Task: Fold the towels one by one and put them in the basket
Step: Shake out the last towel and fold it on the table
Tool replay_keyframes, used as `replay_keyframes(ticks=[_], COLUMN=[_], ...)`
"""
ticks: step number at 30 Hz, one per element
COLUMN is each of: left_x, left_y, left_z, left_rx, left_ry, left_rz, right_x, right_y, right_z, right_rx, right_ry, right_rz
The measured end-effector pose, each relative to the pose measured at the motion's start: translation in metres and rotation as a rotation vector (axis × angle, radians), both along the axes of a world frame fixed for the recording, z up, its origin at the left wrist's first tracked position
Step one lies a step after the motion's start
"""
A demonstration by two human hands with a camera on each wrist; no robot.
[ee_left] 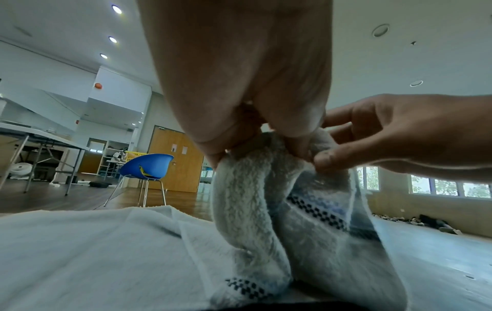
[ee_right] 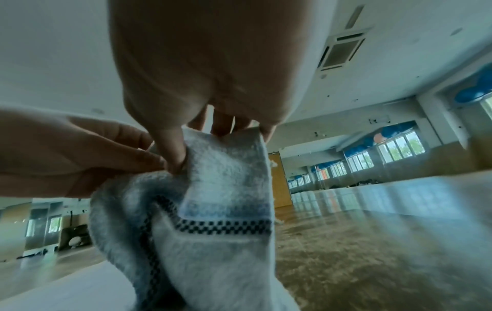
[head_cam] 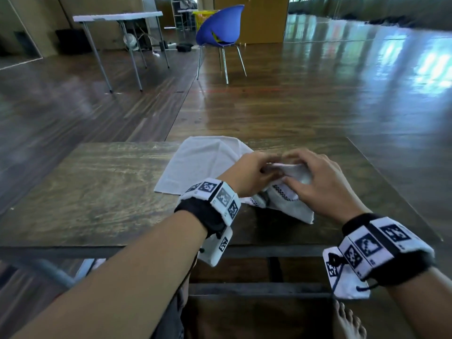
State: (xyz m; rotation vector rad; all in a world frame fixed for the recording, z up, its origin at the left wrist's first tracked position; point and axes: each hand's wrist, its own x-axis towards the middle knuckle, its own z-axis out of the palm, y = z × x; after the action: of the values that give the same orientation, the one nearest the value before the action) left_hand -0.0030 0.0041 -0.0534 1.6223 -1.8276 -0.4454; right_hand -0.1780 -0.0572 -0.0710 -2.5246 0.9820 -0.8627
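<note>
A white towel [head_cam: 200,165] with a dark checkered stripe lies on the wooden table [head_cam: 97,192], its near-right part bunched and lifted. My left hand [head_cam: 252,172] pinches the raised fold of the towel [ee_left: 245,200] from the left. My right hand [head_cam: 315,182] pinches the same raised edge of the towel [ee_right: 226,189] between thumb and fingers from the right. Both hands meet at the top of the bunch, fingertips almost touching. The far-left half of the towel stays flat on the table. No basket for the folded towels is near the table in any view.
A blue chair [head_cam: 220,30] stands on the wooden floor beyond the table, with a yellow basket [head_cam: 203,17] behind it. A white folding table [head_cam: 117,18] is at the far left. My bare foot [head_cam: 347,321] shows under the table's near edge.
</note>
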Motion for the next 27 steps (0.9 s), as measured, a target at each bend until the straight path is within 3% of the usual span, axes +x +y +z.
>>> replay_keyframes(ticks=[4,7,10,15,19,23,25,27], left_x=[0.016,0.031,0.041,0.052,0.061,0.062,0.061,0.061], left_y=[0.002,-0.002,-0.002,0.003,0.005,0.008,0.01,0.013], left_z=[-0.006,-0.007,0.0,0.009,0.01,0.015,0.02,0.021], left_rx=[0.116,0.198,0.089,-0.158,-0.228,-0.317,-0.318,-0.278], left_ry=[-0.062,-0.218,-0.266,-0.126,-0.085,0.115,0.277,0.289], left_rz=[-0.019,0.13,0.319,0.515,0.607,0.541,0.491,0.464], right_x=[-0.006,-0.013,-0.021,-0.025,-0.028,-0.031,-0.028,-0.025], right_y=[-0.003,-0.007,-0.011,-0.017,-0.026,-0.032,-0.034,-0.035], right_z=[0.002,0.007,0.009,0.009,0.013,0.017,0.015,0.012], right_rx=[0.024,0.06,0.061,0.094,0.116,0.071,0.079,0.142], right_ry=[0.098,0.0,-0.08,-0.09,-0.107,-0.204,-0.216,-0.242], right_rz=[-0.051,-0.154,-0.249,-0.224,-0.285,-0.364,-0.322,-0.232])
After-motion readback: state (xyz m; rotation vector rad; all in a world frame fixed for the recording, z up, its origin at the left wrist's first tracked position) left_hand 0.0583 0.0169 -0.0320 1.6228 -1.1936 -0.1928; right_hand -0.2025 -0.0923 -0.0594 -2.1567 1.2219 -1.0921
